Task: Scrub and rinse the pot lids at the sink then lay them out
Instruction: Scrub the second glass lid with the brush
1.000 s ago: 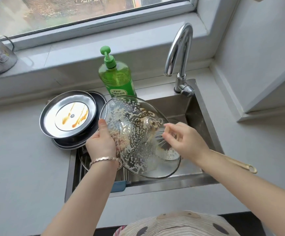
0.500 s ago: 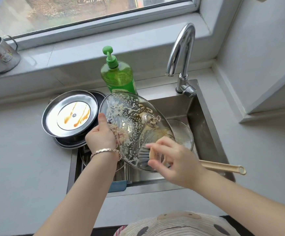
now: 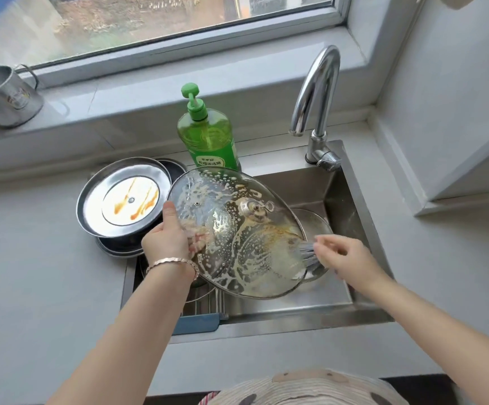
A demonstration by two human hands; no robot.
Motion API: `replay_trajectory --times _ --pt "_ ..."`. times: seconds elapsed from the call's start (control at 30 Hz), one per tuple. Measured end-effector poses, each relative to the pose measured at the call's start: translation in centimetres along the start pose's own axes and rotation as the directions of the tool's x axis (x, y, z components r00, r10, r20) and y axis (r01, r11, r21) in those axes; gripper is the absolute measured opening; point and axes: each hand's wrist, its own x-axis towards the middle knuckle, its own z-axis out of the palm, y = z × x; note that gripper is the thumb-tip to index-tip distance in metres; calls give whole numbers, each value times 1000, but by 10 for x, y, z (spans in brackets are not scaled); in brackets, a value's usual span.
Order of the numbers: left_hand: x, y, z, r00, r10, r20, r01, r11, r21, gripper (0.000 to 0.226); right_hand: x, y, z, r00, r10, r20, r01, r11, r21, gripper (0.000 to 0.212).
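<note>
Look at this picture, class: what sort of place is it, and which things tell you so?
Most likely a home kitchen sink by a window: a stainless steel sink basin with a curved chrome tap, a green pump bottle of dish soap, and a soapy round glass pot lid held over it.

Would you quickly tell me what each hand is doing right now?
Left hand: closed on the soapy glass lid's rim.
Right hand: closed on a scrubber against the lid.

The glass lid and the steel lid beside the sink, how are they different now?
The glass lid is see-through and covered in suds; the steel lid is opaque, with orange-brown streaks. The glass lid is held tilted over the sink by the left hand; the steel lid lies flat on the counter, untouched. Both are round.
</note>
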Motion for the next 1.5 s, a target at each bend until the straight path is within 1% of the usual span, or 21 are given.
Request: replay_trajectory --times 0.03,0.07,0.13,0.2,0.37,0.43,0.57,0.67,0.73,0.87,0.93,1.0,1.03,1.07,1.13,1.17,1.23,1.3,1.37,1.4,1.5 --pt "5 0 -2 999 -43 10 43 999 16 49 9 8 -7 975 222 -27 -212 957 196 18" --pt "10 -2 -5 994 -103 25 103 995 18 46 14 14 -11 928 373 -12 -339 856 391 27" --pt "19 -7 -7 970 -224 89 227 973 -27 49 21 20 -11 864 489 123 -441 615 654 42" --pt "20 -9 -6 949 -269 163 279 960 -38 48 21 10 -7 857 439 270 -465 429 775 45" --pt "22 -3 2 911 -270 312 292 956 -27 47 23 -19 -7 893 152 424 -449 245 859 60" --pt "23 1 3 868 -279 411 330 942 -58 46 21 -23 -7 906 96 413 -424 208 882 59" --pt "21 1 3 759 -228 610 476 833 -282 41 13 -33 1 937 78 339 -347 135 928 49" --pt "-3 -12 5 748 -234 621 578 689 -437 33 4 -48 10 941 145 305 -333 238 913 9" --pt "-31 -24 13 743 -279 608 622 623 -475 31 1 -52 18 937 176 303 -343 286 895 19" --pt "-56 -30 28 765 -303 569 634 507 -584 48 -3 -52 36 925 178 337 -375 271 886 19" --pt "-49 -26 31 798 -277 535 593 517 -617 58 -3 -47 41 923 170 346 -381 271 884 15" --pt "-43 -22 31 811 -259 524 567 566 -598 64 -2 -41 42 926 169 336 -373 300 878 10" --pt "-41 -21 32 813 -254 524 559 592 -581 66 0 -35 38 929 175 327 -370 360 857 8" --pt "-40 -19 31 814 -248 525 553 606 -572 67 0 -30 33 932 188 310 -362 462 809 14" --pt "-36 -18 26 829 -224 512 524 629 -574 68 1 -24 15 947 230 226 -321 720 615 41" --pt "-34 -17 22 843 -203 499 499 644 -580 67 2 -23 6 956 241 166 -292 812 505 51" --pt "-30 -17 13 860 -177 478 462 666 -585 65 5 -27 -10 967 248 66 -256 915 313 53" --pt "-30 -18 6 865 -144 481 435 695 -572 63 8 -38 -17 988 151 -33 -151 988 14 58" --pt "-33 -19 2 853 -127 506 428 724 -540 62 3 -55 -13 1000 4 -18 -9 957 -291 65" --pt "-37 -19 2 850 -128 510 422 747 -514 62 -3 -65 -5 996 -67 51 81 925 -372 68" --pt "-47 -23 2 840 -152 520 410 807 -425 65 -31 -82 32 916 -258 306 377 814 -442 67"
